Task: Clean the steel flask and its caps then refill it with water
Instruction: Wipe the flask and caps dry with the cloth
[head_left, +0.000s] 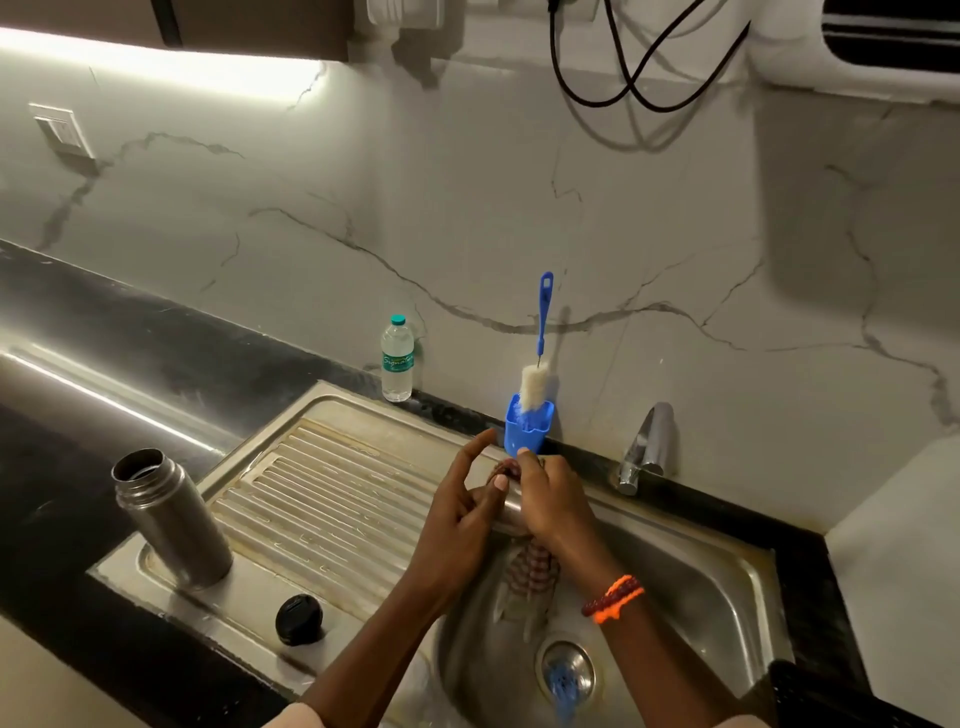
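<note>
The steel flask (171, 519) stands open and upright on the sink's drainboard at the left. Its black inner cap (298, 619) lies in front of it. Over the basin, my left hand (462, 514) holds a steel cap (506, 512), thumb on it and forefinger stretched out. My right hand (553, 506) grips a striped cloth (535, 566) wrapped against the cap. The cloth's end hangs down into the basin. Most of the cap is hidden between my hands.
A blue holder (527, 428) with a blue-handled bottle brush (540, 332) stands at the sink's back edge. A plastic water bottle (397, 358) stands by the wall, the tap (644, 447) at right. A blue thing lies on the basin drain (566, 670). Black cables hang above.
</note>
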